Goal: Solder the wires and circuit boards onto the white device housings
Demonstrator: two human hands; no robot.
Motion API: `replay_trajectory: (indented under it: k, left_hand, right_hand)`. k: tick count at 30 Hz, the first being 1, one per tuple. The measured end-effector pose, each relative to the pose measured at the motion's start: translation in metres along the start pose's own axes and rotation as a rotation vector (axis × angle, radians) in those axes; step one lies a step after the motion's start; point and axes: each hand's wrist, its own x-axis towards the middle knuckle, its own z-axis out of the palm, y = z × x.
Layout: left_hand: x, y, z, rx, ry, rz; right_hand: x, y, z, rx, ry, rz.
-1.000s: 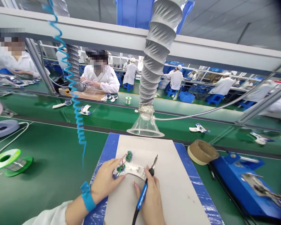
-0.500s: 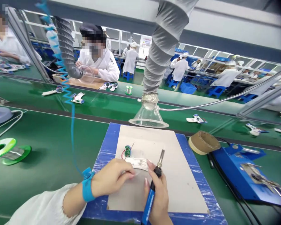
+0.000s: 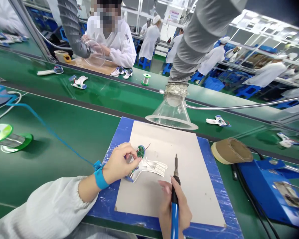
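Observation:
My left hand (image 3: 119,163) is closed on a white plastic housing (image 3: 151,166) that lies on a grey board (image 3: 164,172). A small green circuit board (image 3: 140,151) with red wires sits at its fingertips. A blue wrist strap (image 3: 99,177) with a coiled blue cord circles that wrist. My right hand (image 3: 174,209) grips a blue-handled soldering iron (image 3: 174,186), tip pointing up and away, a little right of the housing and clear of it.
A clear fume funnel (image 3: 171,114) on a grey hose hangs over the board's far edge. A tape roll (image 3: 230,151) and a blue soldering station (image 3: 274,186) lie to the right, a green solder spool (image 3: 2,136) to the left. A co-worker in white (image 3: 112,36) sits across the green belt.
The view tilted down. My left hand shifted left onto the housing's end near the circuit board. My right hand pulled the iron back from the housing.

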Motion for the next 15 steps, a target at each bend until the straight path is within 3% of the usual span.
replay_trajectory:
  k: [4,7,11,15]
  left_hand:
    - [-0.002,0.003,0.002,0.019,0.051,0.060]
    - [-0.003,0.005,0.003,0.029,0.066,0.103]
    - [-0.002,0.003,0.003,0.025,0.067,0.103]
    - [-0.002,0.003,0.003,0.024,0.081,0.086]
  right_hand:
    - [0.001,-0.005,-0.006,0.068,-0.006,-0.037]
    - [0.002,-0.009,-0.011,0.119,0.004,0.018]
    - [-0.007,-0.005,-0.014,0.113,0.055,0.040]
    - [-0.013,0.002,-0.015,0.097,0.009,-0.004]
